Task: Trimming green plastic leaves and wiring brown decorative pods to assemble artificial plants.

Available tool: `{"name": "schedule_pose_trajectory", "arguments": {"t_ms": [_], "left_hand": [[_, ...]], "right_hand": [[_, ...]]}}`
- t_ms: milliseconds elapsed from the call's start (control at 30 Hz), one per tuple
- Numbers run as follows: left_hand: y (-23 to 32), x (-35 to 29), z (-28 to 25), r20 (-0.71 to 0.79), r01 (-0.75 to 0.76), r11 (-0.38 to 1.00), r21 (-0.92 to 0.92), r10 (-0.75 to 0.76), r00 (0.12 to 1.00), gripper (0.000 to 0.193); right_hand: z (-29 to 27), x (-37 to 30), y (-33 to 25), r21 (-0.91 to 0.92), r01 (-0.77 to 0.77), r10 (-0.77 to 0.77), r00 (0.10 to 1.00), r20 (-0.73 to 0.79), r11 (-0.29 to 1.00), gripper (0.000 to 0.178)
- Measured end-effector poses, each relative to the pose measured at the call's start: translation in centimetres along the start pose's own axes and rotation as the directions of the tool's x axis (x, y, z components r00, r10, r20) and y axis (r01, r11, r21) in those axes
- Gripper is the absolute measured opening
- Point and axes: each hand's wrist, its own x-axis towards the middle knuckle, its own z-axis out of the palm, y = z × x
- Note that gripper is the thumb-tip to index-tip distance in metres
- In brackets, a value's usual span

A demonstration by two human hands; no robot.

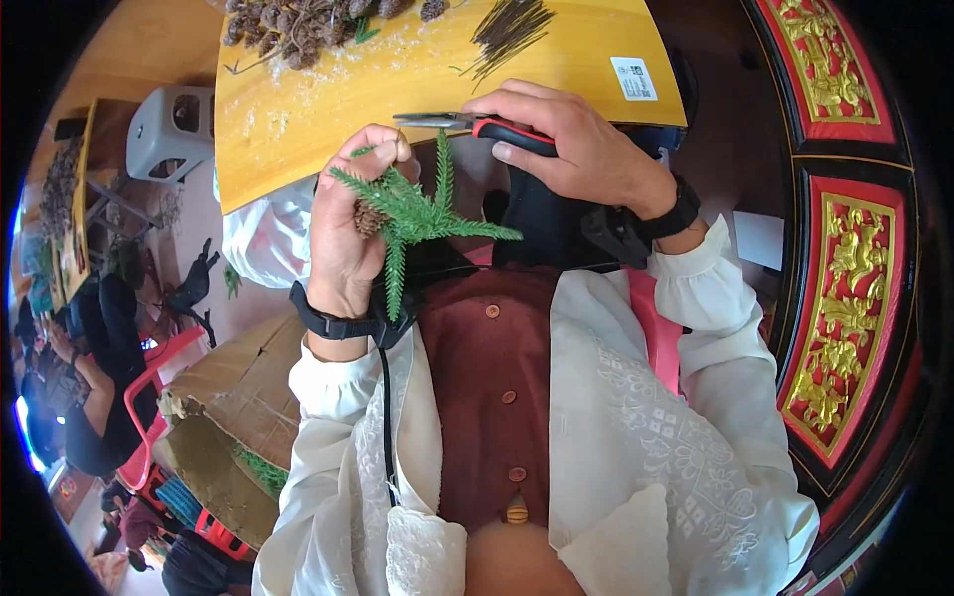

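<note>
My left hand [338, 223] is closed round a green artificial pine sprig [409, 207], whose needle-covered arms spread out to the right and downward. A brown pine cone [369, 219] sits against the palm, partly covered by the sprig. Thumb and forefinger are pinched together at the top, near the table's front edge. My right hand [586, 149] grips pliers [517, 135] with red and black handles. Their grey jaws point left and end close to the left fingertips, just above the sprig; whether they touch anything there I cannot tell.
On the yellow table [576, 60] are a heap of pine cones [308, 30], a bundle of thin dark sticks [509, 38] and pale scraps. A white plastic bag [266, 238], a cardboard box [243, 372] and a grey stool [169, 134] stand left. Red-and-gold carved panels [845, 308] line the right.
</note>
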Motion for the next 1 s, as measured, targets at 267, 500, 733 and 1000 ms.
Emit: {"name": "schedule_pose_trajectory", "arguments": {"t_ms": [267,500,733,1000], "left_hand": [[-0.1,-0.4,1.1,-0.017,0.116,0.964,-0.24,-0.124,0.992,0.011],[-0.9,-0.3,0.2,0.346,0.344,0.838,-0.423,-0.201,0.916,0.011],[-1.0,-0.3,-0.2,0.446,0.399,0.818,-0.414,-0.199,0.873,0.011],[-0.4,-0.2,0.1,0.123,0.137,0.97,-0.199,-0.114,0.986,0.012]], "right_hand": [[0.3,0.2,0.2,-0.02,0.154,-0.155,0.987,-0.03,0.988,0.037],[0.4,1.1,0.4,-0.137,0.289,-0.301,0.951,-0.077,0.948,0.035],[0.5,1.6,0.9,-0.219,0.363,-0.393,0.913,-0.112,0.906,0.032],[0.4,0.2,0.7,-0.148,0.18,-0.202,0.969,-0.145,0.972,0.026]]}}
